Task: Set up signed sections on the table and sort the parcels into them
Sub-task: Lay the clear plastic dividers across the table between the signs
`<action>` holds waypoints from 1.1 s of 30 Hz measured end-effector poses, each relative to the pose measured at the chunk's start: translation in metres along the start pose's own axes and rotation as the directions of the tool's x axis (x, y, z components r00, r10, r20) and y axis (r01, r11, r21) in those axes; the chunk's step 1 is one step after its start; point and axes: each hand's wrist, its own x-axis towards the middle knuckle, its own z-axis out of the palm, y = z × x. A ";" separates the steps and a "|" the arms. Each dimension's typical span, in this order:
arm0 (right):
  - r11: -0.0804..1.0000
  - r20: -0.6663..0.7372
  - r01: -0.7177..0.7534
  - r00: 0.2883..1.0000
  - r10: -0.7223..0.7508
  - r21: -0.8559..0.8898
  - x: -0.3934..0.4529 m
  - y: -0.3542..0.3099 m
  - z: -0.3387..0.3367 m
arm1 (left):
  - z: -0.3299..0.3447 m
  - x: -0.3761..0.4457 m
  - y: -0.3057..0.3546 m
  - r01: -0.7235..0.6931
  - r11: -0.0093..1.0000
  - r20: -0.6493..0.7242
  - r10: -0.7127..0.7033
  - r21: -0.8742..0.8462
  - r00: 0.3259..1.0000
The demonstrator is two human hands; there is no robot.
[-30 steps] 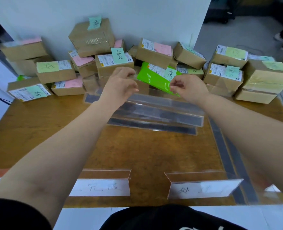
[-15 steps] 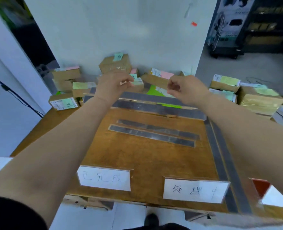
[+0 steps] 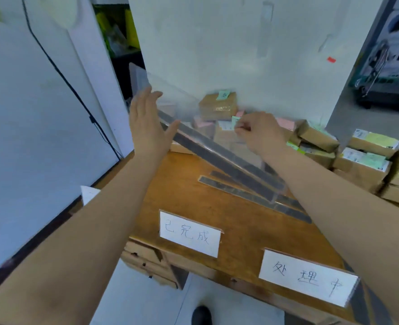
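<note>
Both hands tilt a clear, dark-striped divider [image 3: 217, 146]: left [image 3: 147, 123] flat-fingered, right [image 3: 259, 132] pinching.

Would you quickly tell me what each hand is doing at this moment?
Left hand: open, straight fingers pressed against the clear divider.
Right hand: fingers curled, pinching the divider's upper edge.

Soft, even indoor light fills the scene, cool and slightly dim, with no hard shadows on the wooden table [image 3: 186, 195]. The wide-angle lens bends the wall edges and stretches both forearms toward the lower corners. Motion blur smears the clear divider [image 3: 193, 127] and the parcels [image 3: 362, 158] behind it, while the two paper signs [image 3: 190, 233] stay legible; faint glare whitens the divider's upper part
</note>
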 end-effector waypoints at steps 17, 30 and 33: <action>0.783 0.092 -0.355 0.928 0.360 0.512 0.025 -0.182 0.144 | -0.024 -0.015 -0.174 0.749 0.542 0.631 -0.440 -0.380 0.639; 0.697 0.198 -0.487 0.867 0.456 0.526 0.013 -0.254 0.208 | -0.013 -0.011 -0.258 0.727 0.605 0.779 -0.263 -0.326 0.569; 0.717 0.229 -0.552 0.832 0.505 0.425 0.009 -0.248 0.227 | -0.008 -0.018 -0.257 0.713 0.607 0.795 -0.208 -0.352 0.570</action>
